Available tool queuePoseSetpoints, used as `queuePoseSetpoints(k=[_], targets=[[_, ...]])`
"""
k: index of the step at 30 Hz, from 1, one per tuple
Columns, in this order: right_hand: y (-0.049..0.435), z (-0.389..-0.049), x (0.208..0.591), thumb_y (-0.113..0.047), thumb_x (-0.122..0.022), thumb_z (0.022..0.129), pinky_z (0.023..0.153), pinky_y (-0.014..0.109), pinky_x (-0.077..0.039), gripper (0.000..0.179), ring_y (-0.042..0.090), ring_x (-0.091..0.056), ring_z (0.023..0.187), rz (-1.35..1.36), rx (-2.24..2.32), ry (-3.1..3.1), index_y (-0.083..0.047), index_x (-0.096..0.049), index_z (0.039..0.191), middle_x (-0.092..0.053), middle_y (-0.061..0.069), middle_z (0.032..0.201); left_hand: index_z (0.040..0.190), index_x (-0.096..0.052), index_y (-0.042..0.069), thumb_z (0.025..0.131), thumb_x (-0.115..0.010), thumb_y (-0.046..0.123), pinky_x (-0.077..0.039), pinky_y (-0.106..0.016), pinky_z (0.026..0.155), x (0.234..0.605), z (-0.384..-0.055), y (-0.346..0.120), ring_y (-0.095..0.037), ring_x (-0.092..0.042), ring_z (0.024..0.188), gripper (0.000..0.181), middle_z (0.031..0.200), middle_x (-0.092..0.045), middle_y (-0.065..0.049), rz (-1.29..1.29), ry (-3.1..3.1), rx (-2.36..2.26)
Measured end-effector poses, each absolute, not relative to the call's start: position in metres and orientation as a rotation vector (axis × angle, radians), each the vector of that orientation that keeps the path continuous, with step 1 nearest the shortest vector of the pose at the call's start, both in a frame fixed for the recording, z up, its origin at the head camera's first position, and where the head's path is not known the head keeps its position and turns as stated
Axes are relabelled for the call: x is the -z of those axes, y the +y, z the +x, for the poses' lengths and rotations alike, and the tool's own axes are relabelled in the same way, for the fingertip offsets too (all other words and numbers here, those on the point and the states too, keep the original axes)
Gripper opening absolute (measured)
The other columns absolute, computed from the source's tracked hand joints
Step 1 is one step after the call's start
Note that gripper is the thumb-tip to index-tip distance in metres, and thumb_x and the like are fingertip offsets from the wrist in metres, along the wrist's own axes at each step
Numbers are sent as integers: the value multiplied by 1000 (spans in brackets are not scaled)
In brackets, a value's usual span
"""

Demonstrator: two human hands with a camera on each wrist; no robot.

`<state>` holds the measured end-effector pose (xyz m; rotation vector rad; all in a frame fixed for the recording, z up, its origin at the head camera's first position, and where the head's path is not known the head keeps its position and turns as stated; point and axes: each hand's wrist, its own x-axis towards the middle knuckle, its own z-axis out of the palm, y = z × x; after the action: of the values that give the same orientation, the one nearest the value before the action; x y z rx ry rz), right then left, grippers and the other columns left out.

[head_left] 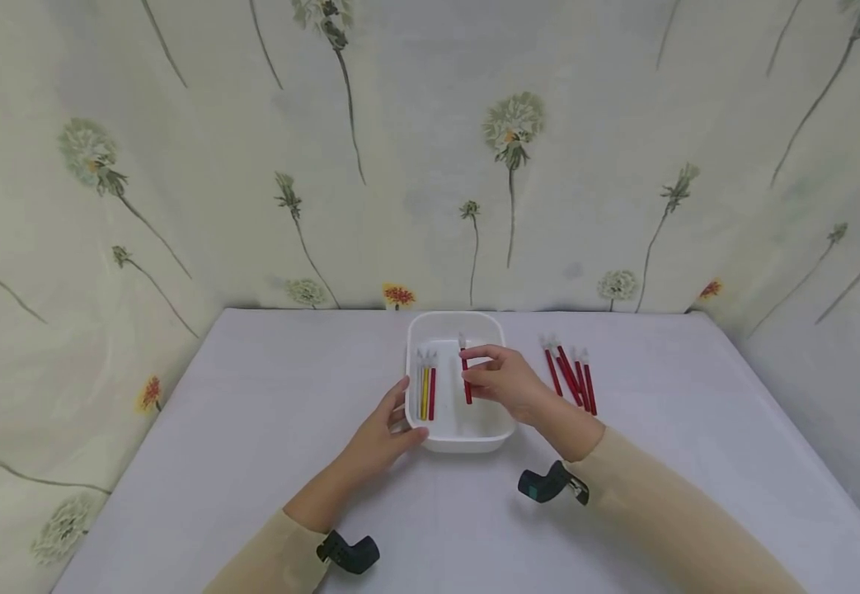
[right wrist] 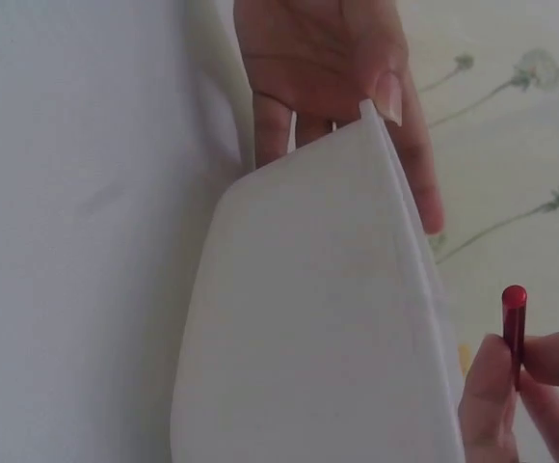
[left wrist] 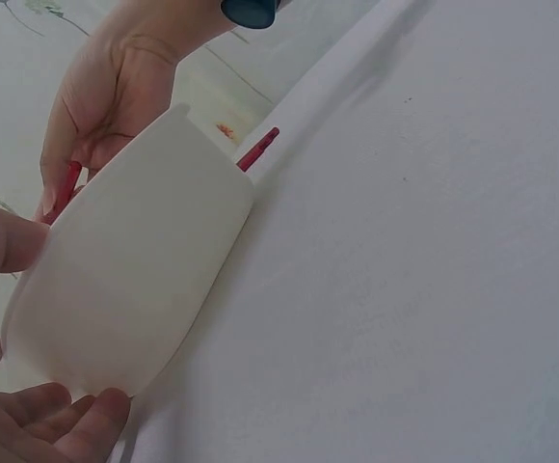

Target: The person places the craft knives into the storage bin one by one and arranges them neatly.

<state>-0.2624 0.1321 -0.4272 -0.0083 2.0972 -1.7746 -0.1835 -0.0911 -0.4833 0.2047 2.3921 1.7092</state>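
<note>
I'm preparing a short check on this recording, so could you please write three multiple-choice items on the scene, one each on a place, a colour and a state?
1. Where do the loose red pens lie?
A. On the table, right of the white tray
B. Left of the tray
C. Inside the tray

2. What colour is the pen between the two others at the tray's left side?
A. Blue
B. Yellow
C. Green

3. What is the right hand doing?
A. Resting flat
B. Pinching a red pen over the tray
C. Gripping the tray

Key: 1 A, they lie beside its right wall; 2 B, it shows yellow; 3 B, fingertips pinch its barrel.
</note>
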Motion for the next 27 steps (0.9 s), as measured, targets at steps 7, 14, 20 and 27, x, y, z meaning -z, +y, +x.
queuePoseSetpoints(k=[7, 14, 20, 27], targets=[[120, -268, 435, -9, -64, 86, 78, 34, -54, 41, 32, -61, 98, 32, 1768, 2050, -9, -54, 125, -56, 20, 120, 147, -17, 31, 82, -69, 33, -45, -42, 93, 481, -183, -91, -26, -38, 130, 84, 148, -31, -6, 209, 2379, -1727], [109, -276, 449, -4, -64, 85, 75, 33, -55, 37, 22, -62, 79, 29, 1755, 2089, -6, -57, 122, -59, 20, 111, 147, -16, 30, 82, -69, 32, -45, -41, 94, 482, -184, -92, -25, -38, 130, 83, 148, -30, -5, 234, 2376, -1730], [102, -277, 455, -5, -65, 84, 70, 30, -56, 34, 20, -61, 75, 25, 1656, 2182, -8, -60, 117, -62, 15, 104, 148, -17, 27, 83, -69, 29, -45, -40, 94, 477, -183, -92, -26, -39, 129, 83, 147, -31, -8, 245, 2370, -1730], [100, -282, 456, -8, -65, 84, 67, 28, -55, 31, 20, -60, 77, 54, 1578, 2230, -12, -62, 115, -62, 12, 103, 148, -17, 27, 83, -69, 29, -45, -39, 94, 483, -186, -92, -24, -39, 129, 83, 147, -31, -6, 247, 2385, -1723]])
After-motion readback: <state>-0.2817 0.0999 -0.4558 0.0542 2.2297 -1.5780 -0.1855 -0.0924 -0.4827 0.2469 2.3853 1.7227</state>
